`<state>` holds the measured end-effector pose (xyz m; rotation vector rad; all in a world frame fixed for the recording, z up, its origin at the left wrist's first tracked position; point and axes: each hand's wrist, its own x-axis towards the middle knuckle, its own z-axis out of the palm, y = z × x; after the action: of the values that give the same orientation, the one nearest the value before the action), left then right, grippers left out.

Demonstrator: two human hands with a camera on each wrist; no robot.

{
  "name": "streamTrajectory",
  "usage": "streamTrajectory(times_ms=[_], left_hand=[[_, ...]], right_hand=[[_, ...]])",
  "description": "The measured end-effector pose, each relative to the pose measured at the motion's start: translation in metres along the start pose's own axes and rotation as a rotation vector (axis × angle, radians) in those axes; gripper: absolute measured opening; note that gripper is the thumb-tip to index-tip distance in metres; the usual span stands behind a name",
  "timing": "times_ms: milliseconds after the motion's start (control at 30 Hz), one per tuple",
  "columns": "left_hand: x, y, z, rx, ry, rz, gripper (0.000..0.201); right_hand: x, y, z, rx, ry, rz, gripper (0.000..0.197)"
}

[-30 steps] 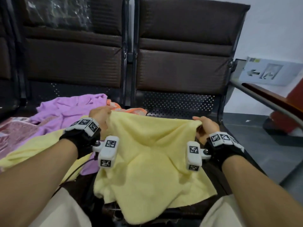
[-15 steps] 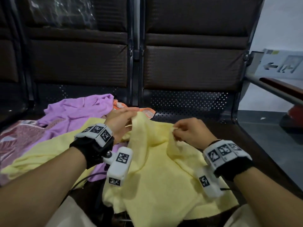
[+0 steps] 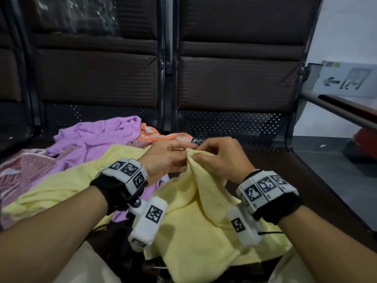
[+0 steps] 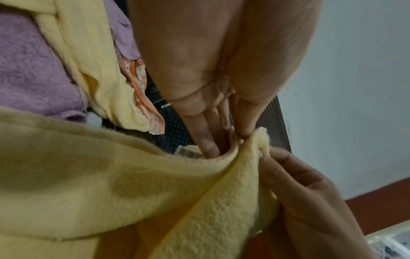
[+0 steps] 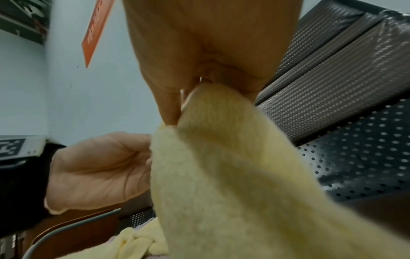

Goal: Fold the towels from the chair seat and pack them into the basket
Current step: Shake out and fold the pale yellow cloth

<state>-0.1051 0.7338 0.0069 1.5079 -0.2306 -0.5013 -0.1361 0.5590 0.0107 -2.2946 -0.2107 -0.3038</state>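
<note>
Yellow towel (image 3: 204, 217) corner (fingertips buried) pinched between both hands.

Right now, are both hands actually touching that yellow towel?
Touching. In the head view the left hand and right hand both pinch the yellow towel at its raised top edge; both wrist views show fingertips closed on the cloth.

I see bare forearms, each wrist wrapped in a black band (image 3: 114, 193) topped with white blocks printed in black square codes. A white camera pod (image 3: 150, 219) hangs under each wrist; pale trousers (image 3: 85, 264) below.
</note>
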Motion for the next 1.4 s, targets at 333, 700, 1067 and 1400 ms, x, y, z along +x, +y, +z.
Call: streamTrajectory(times_ms=[333,700,1067,1400], left_hand=[[-0.005,0.003,0.005,-0.028,-0.065,-0.005,0.019],[0.000,0.003,-0.004,0.292,0.209,0.111,0.027],[-0.019,0.009,-0.007,0.649,0.203,0.264,0.028],[-0.037,0.021,0.000,0.379,0.485,0.460,0.034]], right_hand=[[-0.001,0.005,0.001,0.036,0.031,0.044,0.022],[-0.008,0.021,-0.019,-0.510,-0.458,0.003,0.047],[-0.023,0.021,-0.046,-0.667,-0.257,0.035,0.023],[-0.047,0.004,-0.050,-0.529,-0.290,-0.273,0.019]])
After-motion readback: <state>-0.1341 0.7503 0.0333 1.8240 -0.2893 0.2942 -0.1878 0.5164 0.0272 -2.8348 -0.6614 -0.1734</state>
